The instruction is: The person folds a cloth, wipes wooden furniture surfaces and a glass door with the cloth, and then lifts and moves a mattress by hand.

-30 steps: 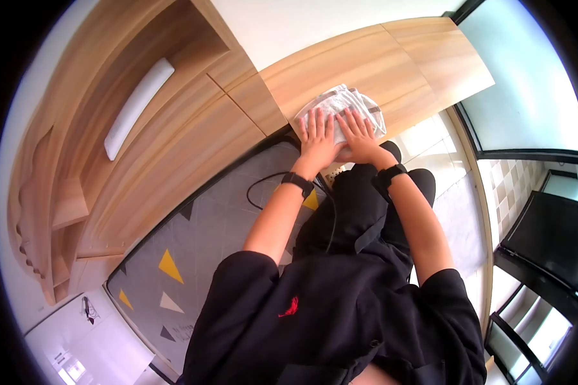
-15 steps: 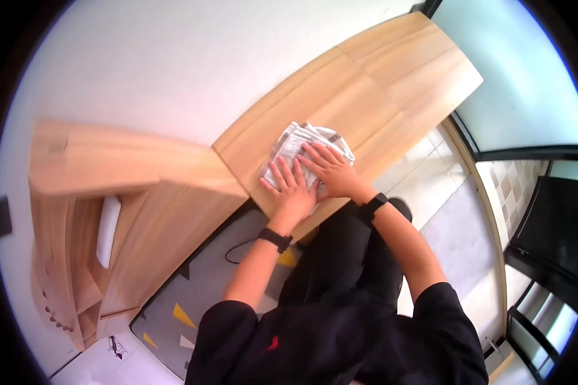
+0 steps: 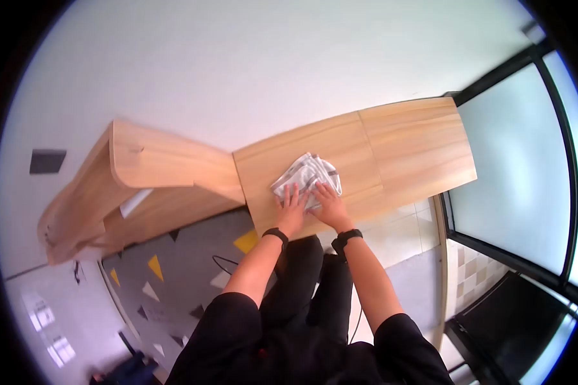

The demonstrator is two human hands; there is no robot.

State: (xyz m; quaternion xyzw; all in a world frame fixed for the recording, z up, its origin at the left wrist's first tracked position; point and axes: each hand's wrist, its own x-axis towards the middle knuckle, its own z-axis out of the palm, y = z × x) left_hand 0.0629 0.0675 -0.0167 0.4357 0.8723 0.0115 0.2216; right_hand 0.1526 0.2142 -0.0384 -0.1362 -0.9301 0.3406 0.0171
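Note:
A folded white cloth (image 3: 307, 172) with grey-brown stripes lies on the light wood top (image 3: 401, 144), toward its left end. My left hand (image 3: 291, 210) rests on the near left part of the cloth, fingers spread and flat. Beside it, my right hand (image 3: 329, 206) lies on the near right part, its fingers stretched out too. Both palms face down and neither hand grips the fabric. Each wrist has a black band.
A lower wooden unit (image 3: 167, 157) with an open compartment adjoins on the left. A white wall (image 3: 270, 70) runs behind. Frosted glass panels (image 3: 517, 151) in black frames stand at right. A grey mat (image 3: 192, 269) with coloured triangles and a dark cable (image 3: 223, 262) lie below.
The view has turned, so the wood top now runs more level across the picture. My hands cover less of the cloth and sit nearer its front edge. Both stay flat.

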